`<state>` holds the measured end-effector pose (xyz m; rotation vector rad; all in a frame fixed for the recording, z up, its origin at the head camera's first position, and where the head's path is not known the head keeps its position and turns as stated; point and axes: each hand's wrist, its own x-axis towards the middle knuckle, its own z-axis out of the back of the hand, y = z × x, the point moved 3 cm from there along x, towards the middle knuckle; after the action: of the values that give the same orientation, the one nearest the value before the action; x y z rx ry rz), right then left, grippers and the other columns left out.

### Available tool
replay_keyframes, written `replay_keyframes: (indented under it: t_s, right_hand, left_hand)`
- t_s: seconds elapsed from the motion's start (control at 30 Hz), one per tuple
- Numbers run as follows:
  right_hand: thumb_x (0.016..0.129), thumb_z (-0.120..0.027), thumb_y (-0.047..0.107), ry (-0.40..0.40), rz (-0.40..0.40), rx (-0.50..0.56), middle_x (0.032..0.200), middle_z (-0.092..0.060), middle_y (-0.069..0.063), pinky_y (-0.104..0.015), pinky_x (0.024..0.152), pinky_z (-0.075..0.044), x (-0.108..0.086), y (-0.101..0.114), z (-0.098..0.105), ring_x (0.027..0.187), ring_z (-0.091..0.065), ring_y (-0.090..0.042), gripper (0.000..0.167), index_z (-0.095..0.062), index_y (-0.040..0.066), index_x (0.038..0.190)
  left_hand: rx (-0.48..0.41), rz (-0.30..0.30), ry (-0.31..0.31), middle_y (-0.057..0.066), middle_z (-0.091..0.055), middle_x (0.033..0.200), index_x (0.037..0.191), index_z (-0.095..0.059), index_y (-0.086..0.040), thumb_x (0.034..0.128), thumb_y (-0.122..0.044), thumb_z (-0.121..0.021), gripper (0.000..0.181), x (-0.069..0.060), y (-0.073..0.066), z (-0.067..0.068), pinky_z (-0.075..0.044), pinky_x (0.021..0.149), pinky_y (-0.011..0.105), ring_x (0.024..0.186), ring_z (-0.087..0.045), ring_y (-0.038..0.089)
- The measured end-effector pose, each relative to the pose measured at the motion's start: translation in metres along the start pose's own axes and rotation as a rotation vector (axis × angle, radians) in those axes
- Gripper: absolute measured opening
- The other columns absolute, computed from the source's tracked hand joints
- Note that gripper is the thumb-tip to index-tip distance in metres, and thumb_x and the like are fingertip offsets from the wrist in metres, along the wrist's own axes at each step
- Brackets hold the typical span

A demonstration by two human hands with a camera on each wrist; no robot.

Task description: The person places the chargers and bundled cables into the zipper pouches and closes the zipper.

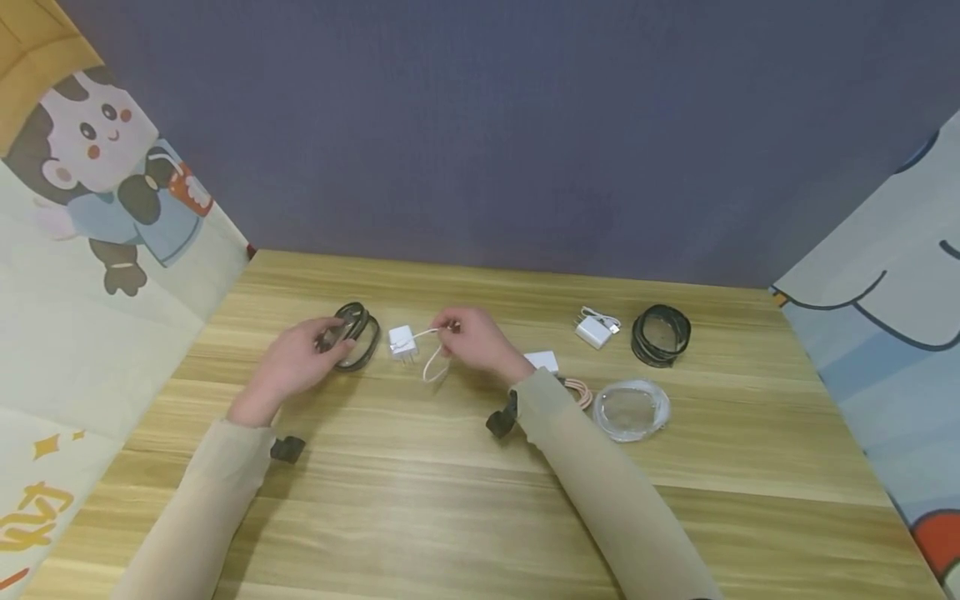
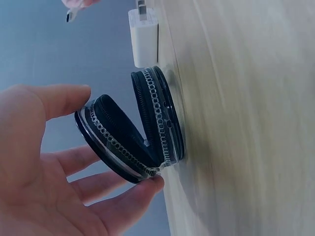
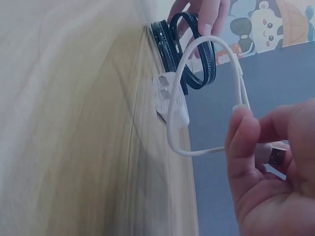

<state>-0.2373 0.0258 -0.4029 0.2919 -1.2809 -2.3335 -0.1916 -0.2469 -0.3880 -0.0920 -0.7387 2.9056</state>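
Observation:
My left hand (image 1: 296, 358) grips the raised lid of a small round zip case (image 2: 157, 118) with black edging and clear sides. The case stands unzipped in a V, its lower half on the table. To its right, a white charger plug (image 1: 402, 340) lies with its prongs showing. My right hand (image 1: 480, 340) pinches a white USB cable (image 3: 171, 118) above the table, just right of that plug. The cable hangs in a loop. Its USB-A end (image 3: 277, 156) shows among my fingers, and a small connector end (image 2: 70, 16) shows in the left wrist view.
At the right lie another white charger with a short cable (image 1: 595, 331), a black round case (image 1: 661, 336) and a clear round case (image 1: 632, 411). A white block (image 1: 542, 362) and a pink coiled cable (image 1: 579, 392) lie partly behind my right forearm. A dark partition (image 1: 510, 150) borders the wooden table.

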Motion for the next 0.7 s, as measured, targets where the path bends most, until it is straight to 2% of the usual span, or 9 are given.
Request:
replay_keyframes:
  t_s: [0.2,0.33,0.43,0.6,0.7]
  right_hand:
    - [0.098,-0.056,0.006,-0.028,-0.012,0.103,0.080,-0.068,-0.009,-0.026,0.055,-0.053,-0.001,0.005,-0.005,0.071,-0.067,-0.023,0.021,-0.068,0.000,0.115]
    - [0.098,-0.058,0.006,-0.076,-0.041,0.217,0.079,-0.067,-0.009,-0.036,0.061,-0.057,0.001,0.009,-0.010,0.070,-0.066,-0.024,0.020,-0.067,-0.001,0.115]
    - [0.097,-0.059,0.003,-0.125,-0.056,0.316,0.087,-0.067,-0.012,-0.041,0.067,-0.060,0.004,0.012,-0.017,0.068,-0.065,-0.020,0.018,-0.067,-0.004,0.112]
    - [0.098,-0.057,0.000,-0.161,-0.069,0.475,0.105,-0.064,-0.022,-0.032,0.076,-0.059,0.011,0.015,-0.032,0.075,-0.064,-0.015,0.015,-0.064,-0.005,0.110]
    - [0.099,-0.055,-0.001,-0.175,-0.079,0.555,0.104,-0.064,-0.023,-0.028,0.078,-0.058,0.014,0.016,-0.039,0.080,-0.064,-0.015,0.014,-0.062,-0.004,0.110]
  left_hand:
    - [-0.024,-0.013,0.006,0.027,-0.051,0.141,0.143,-0.050,-0.007,0.0996,-0.052,-0.052,0.063,-0.004,-0.004,-0.003,-0.039,0.100,0.067,0.122,-0.051,0.049]
    - [-0.047,-0.020,0.009,0.025,-0.050,0.143,0.143,-0.052,-0.008,0.0993,-0.052,-0.052,0.061,-0.005,-0.005,-0.005,-0.040,0.100,0.066,0.122,-0.051,0.049]
    - [-0.070,-0.015,0.016,0.024,-0.048,0.145,0.143,-0.052,-0.010,0.0990,-0.052,-0.053,0.061,-0.007,-0.005,-0.005,-0.039,0.101,0.066,0.124,-0.051,0.049]
    - [-0.106,-0.012,0.028,0.026,-0.046,0.146,0.143,-0.051,-0.008,0.0996,-0.049,-0.055,0.059,-0.009,-0.003,-0.006,-0.038,0.102,0.066,0.124,-0.051,0.051]
    - [-0.112,-0.009,0.035,0.026,-0.045,0.147,0.143,-0.050,-0.008,0.0998,-0.047,-0.055,0.059,-0.010,-0.003,-0.006,-0.039,0.103,0.065,0.124,-0.051,0.051]
